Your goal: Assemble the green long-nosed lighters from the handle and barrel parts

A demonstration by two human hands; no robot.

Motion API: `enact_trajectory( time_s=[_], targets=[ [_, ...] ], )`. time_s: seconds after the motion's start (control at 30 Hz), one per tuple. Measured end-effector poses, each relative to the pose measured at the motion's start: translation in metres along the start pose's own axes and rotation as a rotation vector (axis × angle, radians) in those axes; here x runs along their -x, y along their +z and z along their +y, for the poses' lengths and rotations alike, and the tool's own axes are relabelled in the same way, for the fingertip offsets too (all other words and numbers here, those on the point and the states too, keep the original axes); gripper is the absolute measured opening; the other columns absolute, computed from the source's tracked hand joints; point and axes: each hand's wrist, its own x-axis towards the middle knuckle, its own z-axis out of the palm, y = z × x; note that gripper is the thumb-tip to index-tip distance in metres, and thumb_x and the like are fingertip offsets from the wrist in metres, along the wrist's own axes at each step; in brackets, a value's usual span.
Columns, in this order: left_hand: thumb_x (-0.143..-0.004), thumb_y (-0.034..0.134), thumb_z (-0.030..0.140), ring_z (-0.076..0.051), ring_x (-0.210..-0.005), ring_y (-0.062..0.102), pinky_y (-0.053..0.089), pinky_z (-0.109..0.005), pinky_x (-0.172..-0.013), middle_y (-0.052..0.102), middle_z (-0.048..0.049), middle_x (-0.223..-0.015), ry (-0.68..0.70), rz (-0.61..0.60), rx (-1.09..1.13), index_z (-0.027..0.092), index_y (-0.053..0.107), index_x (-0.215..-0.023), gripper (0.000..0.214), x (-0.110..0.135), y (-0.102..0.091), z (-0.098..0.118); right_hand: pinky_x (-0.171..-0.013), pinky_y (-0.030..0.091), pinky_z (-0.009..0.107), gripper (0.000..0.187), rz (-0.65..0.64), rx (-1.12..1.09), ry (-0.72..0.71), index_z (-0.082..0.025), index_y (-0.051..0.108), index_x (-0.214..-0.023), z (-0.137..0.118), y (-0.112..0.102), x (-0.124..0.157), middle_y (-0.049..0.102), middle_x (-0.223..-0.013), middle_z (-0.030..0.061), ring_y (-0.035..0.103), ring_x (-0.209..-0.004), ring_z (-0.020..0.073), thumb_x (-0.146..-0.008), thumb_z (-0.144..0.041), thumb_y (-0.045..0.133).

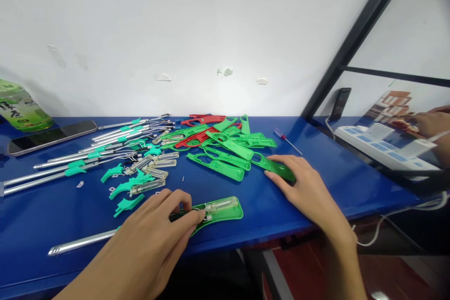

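My left hand (165, 225) is closed, its thumb and fingers pinching at the middle of a green lighter shell half (232, 214) near the table's front edge. A clear fuel tank (222, 204) lies in that shell, and a metal lighter tube (82, 242) sticks out to the left, partly behind the hand. What the fingertips press on is mostly hidden. My right hand (302, 180) grips another green lighter shell half (277, 170), its back turned up, at the right end of a pile of green shell halves (220, 165). Red shell halves (200, 138) lie in the same pile.
Metal tubes with wires (70, 157), teal triggers (128, 205) and clear tanks (163, 163) cover the table's left side. A phone (52, 137) and green bottle (24, 108) stand beyond. A screwdriver (286, 139) lies right; past a black frame (351, 47) are a power strip (383, 145) and another person's hand (434, 124).
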Motion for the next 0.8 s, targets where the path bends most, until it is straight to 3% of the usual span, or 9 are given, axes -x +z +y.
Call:
enact_trajectory(
  time_s=[0.23,0.43,0.63,0.8],
  targets=[
    [-0.109,0.049,0.012,-0.022,-0.094,0.066,0.058,-0.032,-0.081,0.068,-0.0054,-0.115,0.004,-0.054,-0.009,0.03,0.072,-0.119,0.031,0.001,0.0,-0.003,-0.107,0.057,0.054,0.03,0.016,0.022,-0.021,-0.026,0.074,-0.13,0.0,0.001,0.0,0.08,-0.127,0.0109,0.072,-0.123,0.0356,-0.109,-0.045,0.067],
    [-0.11,0.048,0.011,-0.022,-0.093,0.065,0.058,-0.034,-0.083,0.067,-0.0049,-0.113,-0.007,-0.02,0.015,0.029,0.071,-0.121,0.031,0.001,0.002,-0.001,-0.111,0.054,0.054,0.027,0.015,0.065,-0.071,-0.024,0.072,-0.131,-0.01,-0.001,-0.016,0.079,-0.13,0.0121,0.071,-0.126,0.0346,-0.112,-0.041,0.064],
    [-0.109,0.045,0.009,-0.023,-0.096,0.066,0.058,-0.036,-0.083,0.068,-0.0053,-0.117,-0.011,-0.084,-0.002,0.03,0.07,-0.122,0.035,0.002,0.0,-0.001,-0.111,0.053,0.05,0.032,-0.166,0.195,-0.217,-0.021,0.069,-0.142,-0.047,0.004,-0.06,0.077,-0.138,0.0119,0.07,-0.13,0.0328,-0.113,-0.034,0.063],
    [-0.103,0.043,0.002,-0.025,-0.096,0.067,0.059,-0.037,-0.084,0.07,-0.0064,-0.118,-0.016,-0.099,-0.066,0.029,0.07,-0.123,0.043,0.003,0.002,0.001,-0.094,0.053,0.047,0.026,-0.276,0.373,-0.251,-0.016,0.073,-0.131,-0.071,0.018,-0.084,0.083,-0.112,0.0155,0.078,-0.107,0.0353,-0.109,-0.024,0.062]
  ],
)
